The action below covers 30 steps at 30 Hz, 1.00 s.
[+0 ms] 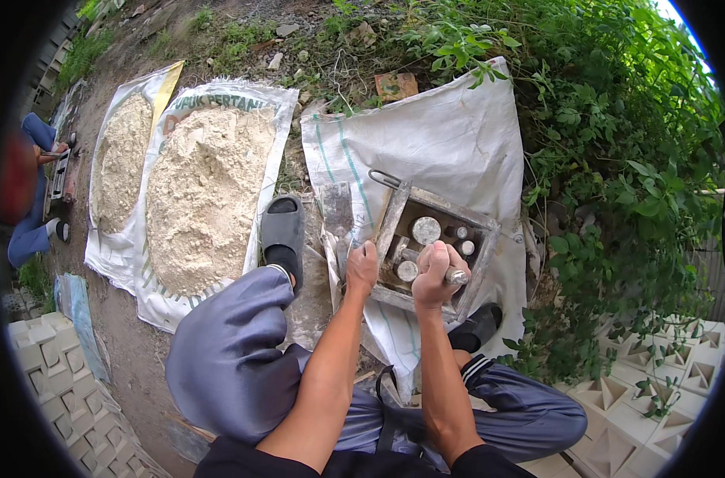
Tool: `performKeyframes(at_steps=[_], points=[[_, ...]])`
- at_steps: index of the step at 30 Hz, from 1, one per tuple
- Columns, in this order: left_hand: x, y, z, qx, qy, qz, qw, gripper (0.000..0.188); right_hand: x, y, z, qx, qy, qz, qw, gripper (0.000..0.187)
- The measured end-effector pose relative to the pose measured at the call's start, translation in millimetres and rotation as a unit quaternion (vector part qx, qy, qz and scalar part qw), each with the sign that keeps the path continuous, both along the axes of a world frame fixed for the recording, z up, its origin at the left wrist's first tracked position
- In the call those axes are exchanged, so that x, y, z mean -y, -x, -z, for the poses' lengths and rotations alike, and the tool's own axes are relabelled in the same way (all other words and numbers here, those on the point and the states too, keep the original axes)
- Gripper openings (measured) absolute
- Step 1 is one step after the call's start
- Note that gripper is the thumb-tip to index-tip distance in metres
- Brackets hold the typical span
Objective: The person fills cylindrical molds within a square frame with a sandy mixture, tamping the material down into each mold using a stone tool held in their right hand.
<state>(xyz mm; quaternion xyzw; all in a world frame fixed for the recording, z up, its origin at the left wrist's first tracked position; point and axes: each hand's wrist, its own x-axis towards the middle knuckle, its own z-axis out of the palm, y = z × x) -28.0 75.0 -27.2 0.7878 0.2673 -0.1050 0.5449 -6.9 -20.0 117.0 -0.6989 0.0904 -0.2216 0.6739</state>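
A square wooden box frame, grey with dust, lies on a white woven sack between my feet. Several dusty cylindrical pieces stand in it, among them a large round-topped one and a smaller one. At the frame's left side, my left hand is closed on its edge, fingers partly hidden. Over the frame's near right part, my right hand makes a fist around a pale dusty rod, whose rounded end sticks out to the right. The rod's other end is hidden.
A grey board lies left of the frame, a bent metal loop at its far corner. Two sacks carry pale powder heaps. Leafy plants crowd the right. Patterned pale blocks are stacked lower right. Another person sits far left.
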Motion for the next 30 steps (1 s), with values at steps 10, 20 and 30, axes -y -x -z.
performKeyframes(at_steps=[10, 20, 30], points=[[-7.3, 9.2, 25.6, 0.018, -0.039, 0.036, 0.998, 0.048, -17.3, 18.4, -5.2, -0.012, 0.071, -0.045, 0.996, 0.038], [-2.7, 4.0, 12.1, 0.024, 0.006, 0.011, 1.0, 0.049, -21.2, 26.0, -9.0, -0.046, 0.016, 0.013, 0.999, 0.037], [-1.5, 0.6, 7.6, -0.001, -0.001, 0.027, 1.0, 0.047, -16.0, 48.0, -9.7, 0.022, 0.075, 0.0, 0.997, 0.036]])
